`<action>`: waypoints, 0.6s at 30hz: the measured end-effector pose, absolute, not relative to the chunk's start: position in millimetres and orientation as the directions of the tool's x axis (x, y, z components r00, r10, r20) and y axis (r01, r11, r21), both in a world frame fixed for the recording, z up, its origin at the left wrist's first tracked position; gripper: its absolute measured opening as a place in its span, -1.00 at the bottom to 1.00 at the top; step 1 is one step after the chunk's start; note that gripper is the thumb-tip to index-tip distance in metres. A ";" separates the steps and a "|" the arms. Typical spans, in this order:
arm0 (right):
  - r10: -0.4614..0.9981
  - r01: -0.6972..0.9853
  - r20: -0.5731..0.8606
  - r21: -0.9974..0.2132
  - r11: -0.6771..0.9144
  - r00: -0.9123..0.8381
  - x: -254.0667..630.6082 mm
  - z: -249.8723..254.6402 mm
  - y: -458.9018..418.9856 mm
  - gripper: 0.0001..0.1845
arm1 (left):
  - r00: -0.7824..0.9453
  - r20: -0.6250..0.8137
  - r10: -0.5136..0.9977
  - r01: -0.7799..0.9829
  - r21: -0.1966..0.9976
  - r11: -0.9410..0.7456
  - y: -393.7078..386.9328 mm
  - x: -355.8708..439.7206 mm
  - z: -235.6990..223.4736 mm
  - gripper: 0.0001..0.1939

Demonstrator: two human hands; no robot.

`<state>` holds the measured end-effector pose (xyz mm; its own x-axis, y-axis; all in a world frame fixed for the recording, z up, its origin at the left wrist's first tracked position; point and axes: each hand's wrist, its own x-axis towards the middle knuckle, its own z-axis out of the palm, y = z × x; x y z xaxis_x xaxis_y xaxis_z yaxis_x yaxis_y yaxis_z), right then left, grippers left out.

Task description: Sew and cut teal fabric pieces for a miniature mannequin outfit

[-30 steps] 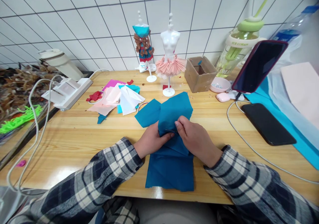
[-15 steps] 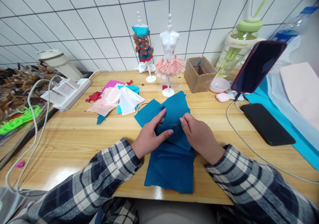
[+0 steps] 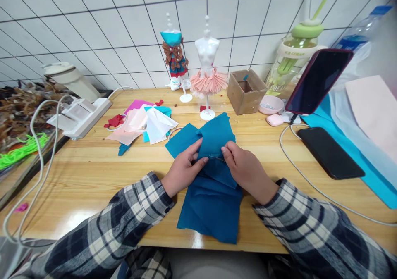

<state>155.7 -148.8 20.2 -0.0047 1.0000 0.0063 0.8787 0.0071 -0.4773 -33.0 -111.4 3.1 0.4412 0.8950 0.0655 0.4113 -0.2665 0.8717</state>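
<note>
A dark teal-blue cloth (image 3: 214,213) hangs and lies creased between my hands, its lower part spread toward the table's front edge. Its upper left side is held by my left hand (image 3: 186,165), thumb in front and fingers partly behind the material. My right hand (image 3: 243,165) pinches a thin needle (image 3: 216,158) between thumb and forefinger, and the needle's tip points left across the cloth toward my left thumb. Whether a thread runs from the needle is too small to tell.
Beyond the cloth stand a white dress form with a pink ruffled skirt (image 3: 208,82) and a dressed form (image 3: 174,53). Fabric scraps (image 3: 159,126) lie left, near a power strip (image 3: 83,118). A cardboard box (image 3: 246,93), phone (image 3: 331,153) and cable are to the right.
The view has shifted slightly. My hands keep their holds, with the left thumb a little lower on the cloth and the cloth's bottom edge swung slightly left.
</note>
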 end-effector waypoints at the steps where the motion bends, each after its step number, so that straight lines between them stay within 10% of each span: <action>1: 1.000 0.874 0.003 -0.487 0.006 -0.006 156.3 19.9 -148.6 -0.66 | 0.438 0.071 0.896 0.400 0.877 -0.265 -111.4 -33.0 3.1 -0.35; 18: 1.000 0.857 -0.020 -0.515 -0.016 0.007 159.2 18.0 -147.1 -0.70 | 0.452 0.013 0.892 0.374 0.905 -0.203 -112.4 -32.0 6.5 -0.28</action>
<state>159.2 -147.1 18.0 0.0072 0.9998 -0.0197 0.8572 -0.0163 -0.5148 -32.0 -112.4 6.5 0.4515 0.8922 0.0134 0.3742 -0.2030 0.9049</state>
